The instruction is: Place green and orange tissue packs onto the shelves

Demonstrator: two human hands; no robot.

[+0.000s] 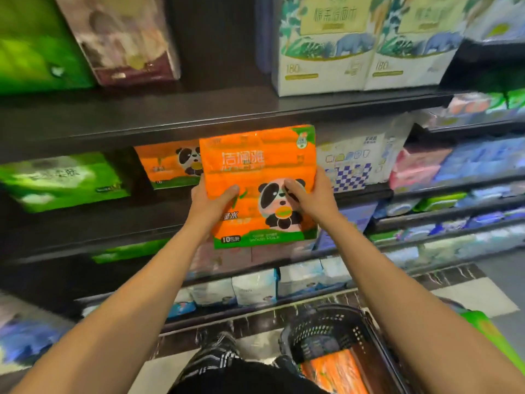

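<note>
An orange tissue pack [257, 166] with a panda picture and a green bottom band is held upright in front of the dark shelves. My left hand [211, 201] grips its left edge, thumb across the front. My right hand [311, 194] grips its right edge, thumb lying on the panda's head. A second orange panda pack [167, 163] sits on the middle shelf just behind and to the left of it.
Dark shelves [199, 120] carry green packs [62, 180], white packs [321, 52] above, blue and pink packs to the right. A black basket [326, 328] on the floor at lower right holds an orange pack [335, 371]. My feet stand beside it.
</note>
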